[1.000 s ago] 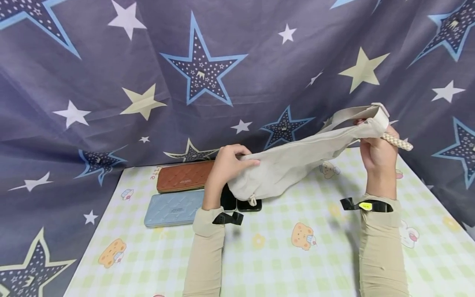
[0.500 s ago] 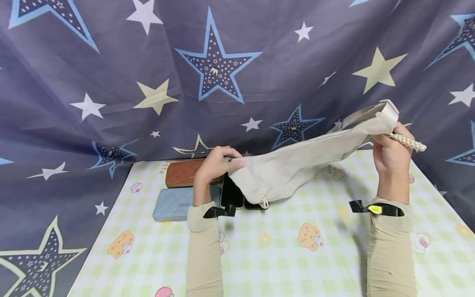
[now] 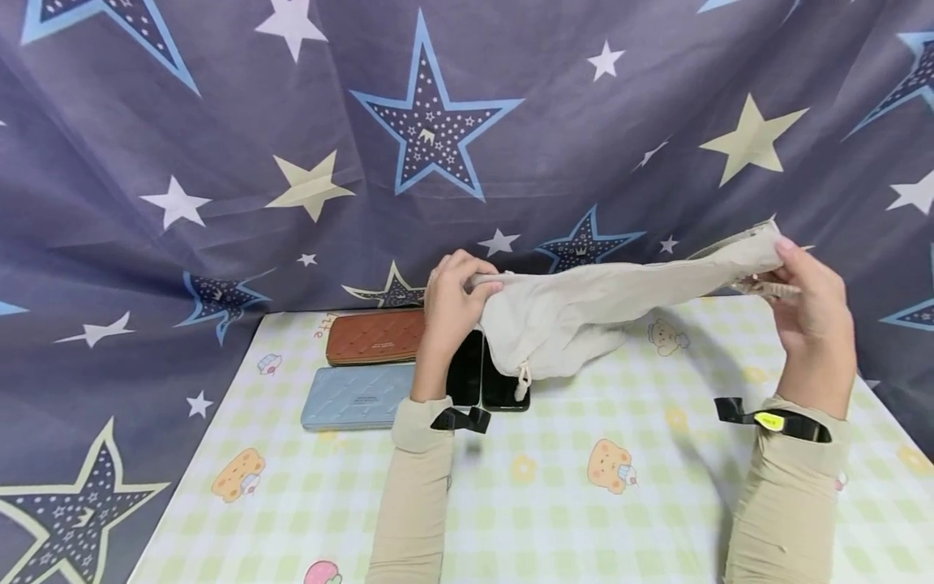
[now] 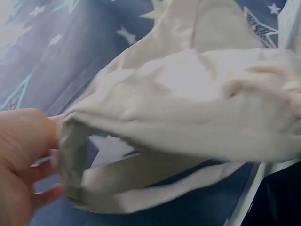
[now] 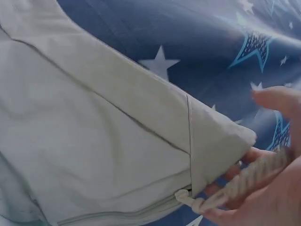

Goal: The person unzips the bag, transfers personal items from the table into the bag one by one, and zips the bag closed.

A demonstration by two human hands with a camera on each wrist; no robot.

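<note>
An off-white fabric sling bag (image 3: 606,300) is stretched above the table, its right end higher than its left. My left hand (image 3: 448,304) pinches the left end between thumb and fingers. At the right end is my right hand (image 3: 813,308), its fingers under the bag's tip. In the right wrist view, the thumb stands away from the cloth, and a braided cord pull (image 5: 254,176) on the zipper (image 5: 122,212) lies across the fingers. The left wrist view shows a strap loop (image 4: 155,193) hanging below the bag; blur hides detail there.
Under the bag's left end lie two black phones (image 3: 503,389), partly covered. Left of them are a brown quilted wallet (image 3: 372,337) and a light blue quilted wallet (image 3: 353,397). A checked cloth (image 3: 533,519) covers the table; a starred curtain (image 3: 467,227) hangs behind.
My right hand has shifted right and its hold has loosened. The strap that stood above the bag's right end has dropped. My left hand has risen, and the bag's lower side sags in folds.
</note>
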